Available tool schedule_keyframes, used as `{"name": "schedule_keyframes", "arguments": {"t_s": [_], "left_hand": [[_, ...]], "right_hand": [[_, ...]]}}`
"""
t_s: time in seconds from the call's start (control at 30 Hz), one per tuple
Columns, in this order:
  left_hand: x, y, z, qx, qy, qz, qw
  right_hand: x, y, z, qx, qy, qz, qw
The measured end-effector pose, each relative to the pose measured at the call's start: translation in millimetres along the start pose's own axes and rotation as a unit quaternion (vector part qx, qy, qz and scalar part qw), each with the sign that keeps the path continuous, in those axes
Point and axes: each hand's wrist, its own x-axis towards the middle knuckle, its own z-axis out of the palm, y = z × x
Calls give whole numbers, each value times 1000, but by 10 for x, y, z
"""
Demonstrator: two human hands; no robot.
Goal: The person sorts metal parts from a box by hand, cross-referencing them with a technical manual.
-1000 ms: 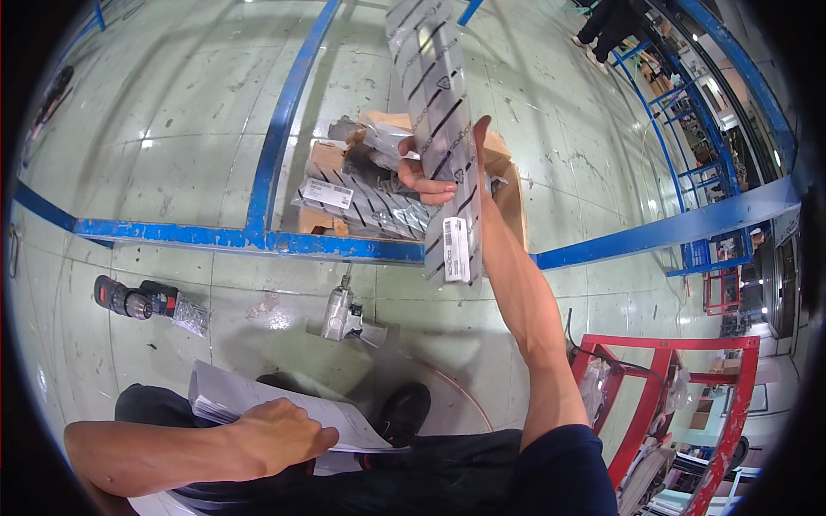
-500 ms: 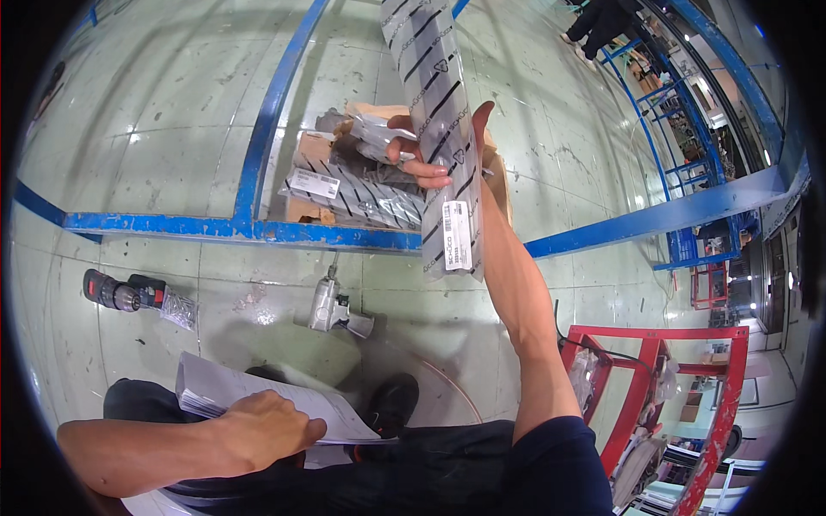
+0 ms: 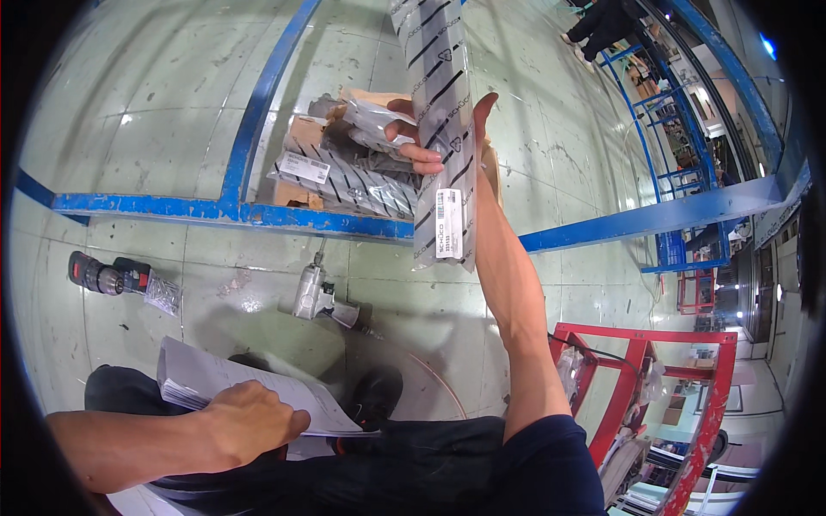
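Observation:
My right hand (image 3: 419, 155) reaches forward, closed round a long clear plastic package (image 3: 443, 107) with black diagonal stripes. Its fingers lie across the upper face and the thumb sticks out on the right side. A white printed label (image 3: 449, 225) sits at the package's near end; what is inside is hard to make out. Over my lap, my left hand (image 3: 255, 416) is a fist gripping a stack of paper sheets (image 3: 202, 371). Beyond the blue rail, a similar striped package (image 3: 353, 182) lies on a cardboard box (image 3: 307, 133), partly hidden by my right hand's package.
A blue metal frame (image 3: 155, 206) crosses in front of me. On the floor lie a cordless drill (image 3: 107, 277), a small bag of hardware (image 3: 162, 295) and a grey air impact wrench (image 3: 314, 295) with a hose. A red rack (image 3: 637, 378) stands right; another person (image 3: 598, 26) is far right.
The whole view has shifted slightly, so things appear a little further left and higher. Both hands keep their holds on the package and the papers.

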Motion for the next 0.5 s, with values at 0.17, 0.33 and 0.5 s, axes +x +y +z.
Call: {"name": "schedule_keyframes", "arguments": {"t_s": [0.17, 0.33, 0.5], "left_hand": [[-16, -5, 38, 0, 20, -1, 1000], [-12, -2, 46, -14, 12, 1, 1000], [1, -34, 67, -22, 13, 2, 1000]], "right_hand": [[-31, 3, 62, -27, 35, -9, 999], [-35, 89, 91, -69, 30, -8, 997], [-30, 216, -47, -7, -44, 44, 998]]}}
